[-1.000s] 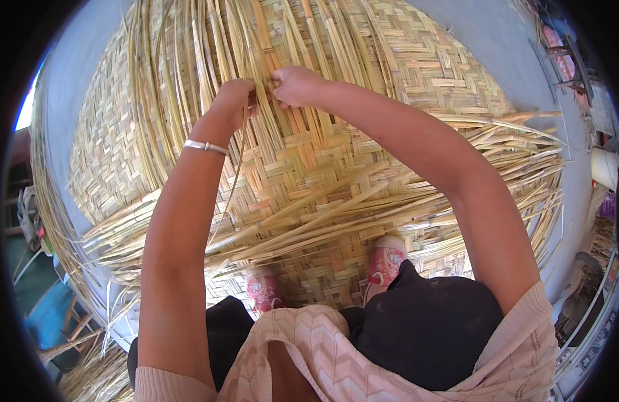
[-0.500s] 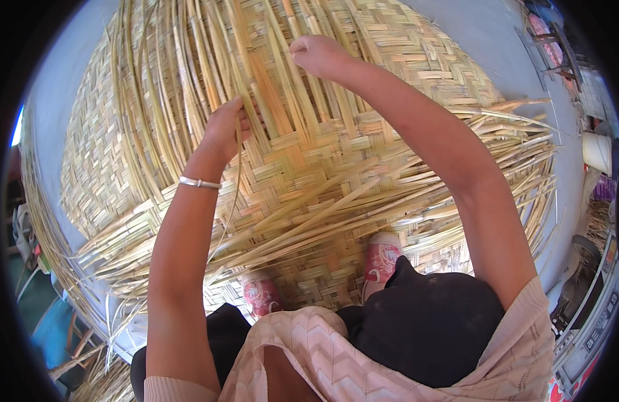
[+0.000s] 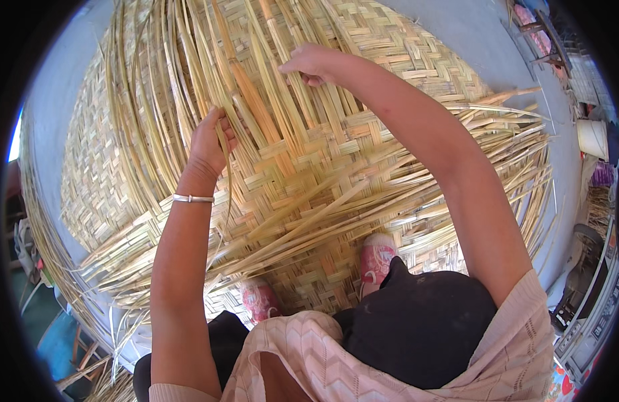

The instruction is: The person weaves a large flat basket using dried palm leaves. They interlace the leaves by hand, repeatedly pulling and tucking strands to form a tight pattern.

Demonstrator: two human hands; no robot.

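Note:
A large woven mat [image 3: 95,154] of flat, pale yellow-green reed strips spreads before me. Many loose strip ends [image 3: 163,94] run away from me across its far half. My left hand [image 3: 210,139], with a silver bangle on the wrist, is closed round a thin reed strip [image 3: 229,184] whose tail hangs toward my feet. Farther off and to the right, my right hand [image 3: 314,64] is bent over the lengthwise strips. Its fingers are curled, with the tips against or just above a strip; what they grip is hidden.
A bundle of loose crosswise strips [image 3: 363,211] lies over the near part of the mat. My feet in red patterned shoes [image 3: 377,260] rest on the weave. Grey floor [image 3: 456,40] surrounds it. At the right stand a white bucket [image 3: 592,139] and clutter; something blue [image 3: 57,345] is at lower left.
My left hand has come slightly nearer and to the left, still with the thin strip. My right hand has shifted a little nearer, its fingertips now pointing left over the strips.

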